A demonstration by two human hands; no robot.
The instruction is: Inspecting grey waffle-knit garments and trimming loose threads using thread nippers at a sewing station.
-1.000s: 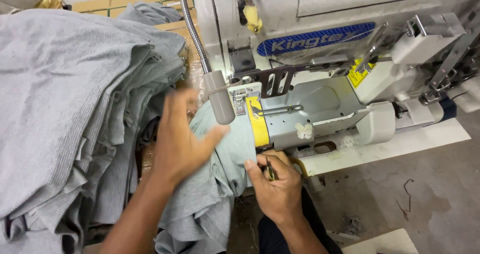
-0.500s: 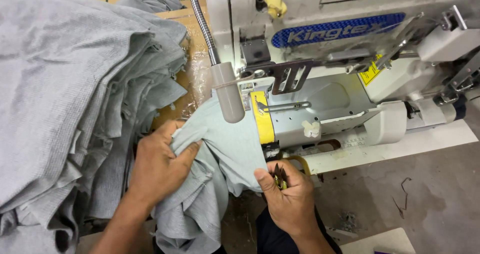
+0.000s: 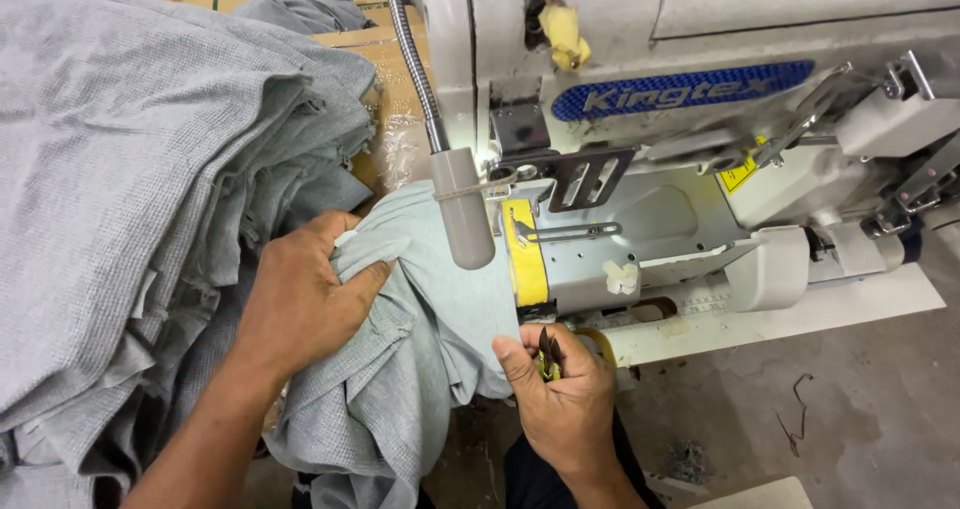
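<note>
The soft, limp grey waffle-knit garment (image 3: 420, 369), bunched in the left hand (image 3: 300, 304), handles best gathered near its seam edge, while the right hand (image 3: 560, 394) pinches small thread snips (image 3: 547, 357).

1. My left hand (image 3: 305, 304) grips the grey garment (image 3: 420, 369) draped off the sewing machine (image 3: 640, 239).
2. My right hand (image 3: 565, 399) pinches small thread snips (image 3: 547, 357) at the cloth's edge.
3. A grey fabric pile (image 3: 130, 189) lies beside my left hand.

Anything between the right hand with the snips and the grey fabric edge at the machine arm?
Nothing visible. The right hand holds the small snips right at the edge of the grey fabric piece, below the yellow-marked end of the sewing machine arm. The left hand grips the fabric farther left, clear of the snips.
</note>
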